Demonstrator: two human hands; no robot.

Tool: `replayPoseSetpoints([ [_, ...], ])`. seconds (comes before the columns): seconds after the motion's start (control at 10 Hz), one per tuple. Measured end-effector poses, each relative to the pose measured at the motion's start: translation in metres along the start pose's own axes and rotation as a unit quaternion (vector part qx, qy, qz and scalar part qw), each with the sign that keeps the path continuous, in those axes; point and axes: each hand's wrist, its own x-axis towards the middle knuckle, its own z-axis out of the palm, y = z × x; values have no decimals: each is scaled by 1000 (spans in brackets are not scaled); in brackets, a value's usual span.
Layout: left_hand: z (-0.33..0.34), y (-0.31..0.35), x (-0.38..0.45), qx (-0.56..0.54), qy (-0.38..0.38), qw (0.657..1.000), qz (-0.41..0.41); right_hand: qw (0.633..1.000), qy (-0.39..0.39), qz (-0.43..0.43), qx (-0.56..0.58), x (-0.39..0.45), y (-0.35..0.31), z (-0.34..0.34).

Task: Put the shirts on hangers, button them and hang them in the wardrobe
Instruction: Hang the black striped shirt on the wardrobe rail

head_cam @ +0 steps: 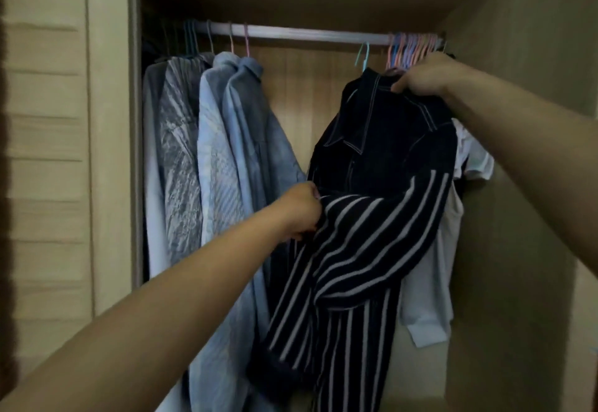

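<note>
Beside dark shirt (pixel 385 139), crowded empty hangers (pixel 409 50)

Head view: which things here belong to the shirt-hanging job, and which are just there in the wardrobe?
In the job:
- dark striped shirt, gripped by both hands
- teal hanger above its collar
- wardrobe rail
- left hand at the shirt front
- right hand at the collar

Just there:
- blue shirts already hung at the left
- white garments behind
- bunched empty hangers
- louvred door
</note>
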Motion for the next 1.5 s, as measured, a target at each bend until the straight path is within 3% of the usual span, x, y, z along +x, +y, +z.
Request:
replayPoseSetpoints([
  [0.1,16,20,29,-40,40,998,-3,1000,20,-13,-4,8,-9,6],
  [0.2,17,27,47,-155,12,987,-46,998,51,-17,34,22,-20,14],
  [0.4,-13,6,67,-175,-128,972,-85,995,38,-38,82,45,-53,39],
  [0.5,-28,0,78,-249,-136,953,-102,989,23,-60,130,58,-71,57],
  [0.8,-55,3,97,-440,-48,893,-83,981,80,-83,154,96,-120,112],
  [1.0,-63,0,74,-367,9,930,-11,981,100,-72,153,106,-126,88],
  [1.1,-70,1,51,-281,28,958,46,988,66,-56,128,111,-115,88],
  [1.2,-67,-9,19,-56,85,989,103,992,50,-68,95,125,-93,103],
  [1.3,-49,-24,-8,70,15,993,96,994,28,-37,100,109,-82,110],
  [1.4,-23,-44,-24,103,-68,992,35,994,58,-34,89,104,-79,105],
  [1.5,19,-57,-47,83,-56,994,32,992,91,-53,66,98,-68,98],
])
